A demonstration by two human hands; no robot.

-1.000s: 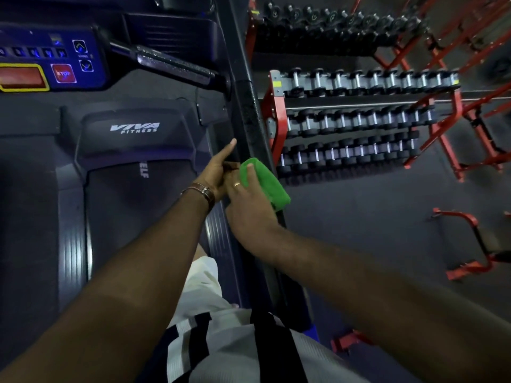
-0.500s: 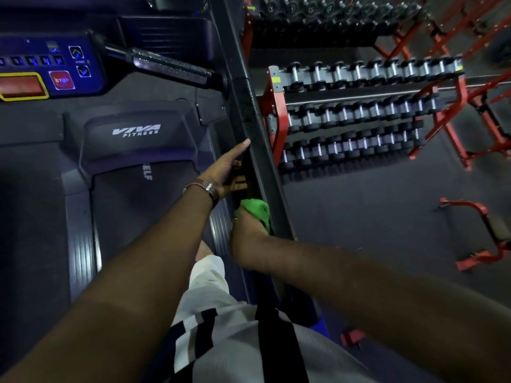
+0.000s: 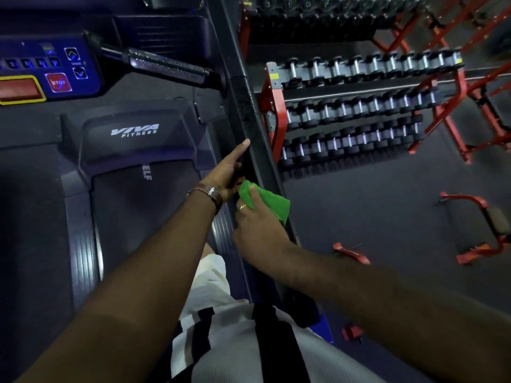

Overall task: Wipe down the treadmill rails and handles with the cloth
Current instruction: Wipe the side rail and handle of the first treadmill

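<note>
My green cloth [image 3: 266, 202] lies bunched on the right rail [image 3: 244, 106], gripped in the curled fingers of my right hand [image 3: 255, 226]. At its 10 o'clock my left hand [image 3: 225, 176] grips the rail, one finger straight. Best to press firmly, wiping long strokes toward 12 o'clock

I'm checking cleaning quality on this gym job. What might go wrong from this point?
The left hand grips the black side rail just ahead of the green cloth, so a forward wipe may stop at it and skip that stretch. The right hand holds the cloth bunched, so it may cover only part of the rail's width.
</note>
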